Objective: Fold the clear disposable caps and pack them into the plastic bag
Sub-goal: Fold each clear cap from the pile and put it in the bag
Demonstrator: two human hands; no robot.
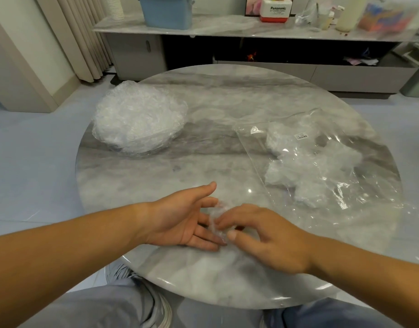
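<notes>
Round marble-look table (239,110) in a living room, with a TV-style cabinet behind it. Both hands are working near the table's near edge, right in front of the person's lap.

Left hand (180,221) lies palm-up and spread wide on the tabletop, basically acting as a flat support. One clear disposable cap (216,221) is scrunched across its fingertips. Right hand (263,233) comes over from the other side, palm down, thumb and fingers pinched narrow onto that same cap, so I'd guess it's pressing or folding it down small against the left fingers. The cap is so see-through it's hard to say how many folds it has.

Going outward: toward the right edge sits the plastic bag (322,166), lying flat with its mouth pointing back toward the hands, which makes sense for sliding things in. Several folded caps already show inside it, plus a small barcode sticker (301,137).

Near the far left edge is a big fluffy pile of unfolded caps (139,119), within reach of the left hand, well apart from the bag. Plenty left to do, I'd say.
</notes>
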